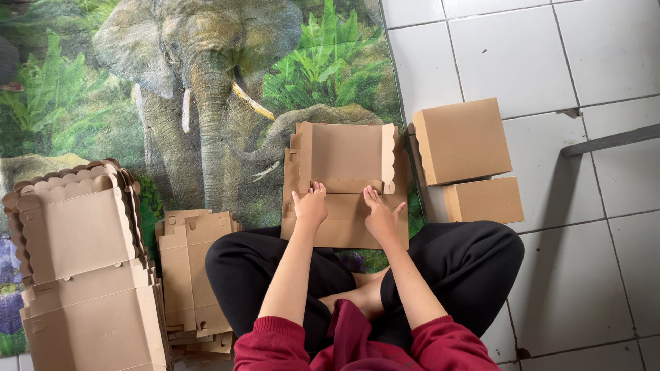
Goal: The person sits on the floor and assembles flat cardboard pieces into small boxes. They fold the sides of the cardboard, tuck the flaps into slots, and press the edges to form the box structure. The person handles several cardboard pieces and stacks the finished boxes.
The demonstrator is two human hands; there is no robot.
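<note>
A flat brown cardboard box blank (346, 154) with scalloped side flaps lies on the elephant-print mat (103, 89) in front of my crossed legs. My left hand (311, 206) presses down on its middle fold, fingers spread. Beside it, my right hand (379, 214) also lies flat on the fold, just right of centre. Both hands touch the cardboard without gripping it.
Two folded brown boxes (462, 141) (485, 200) stand stacked on the white tiles to the right. A pile of flat blanks (189, 275) lies by my left knee, and a bigger stack of scalloped blanks (79, 268) sits far left. A grey bar (608, 140) crosses the tiles at right.
</note>
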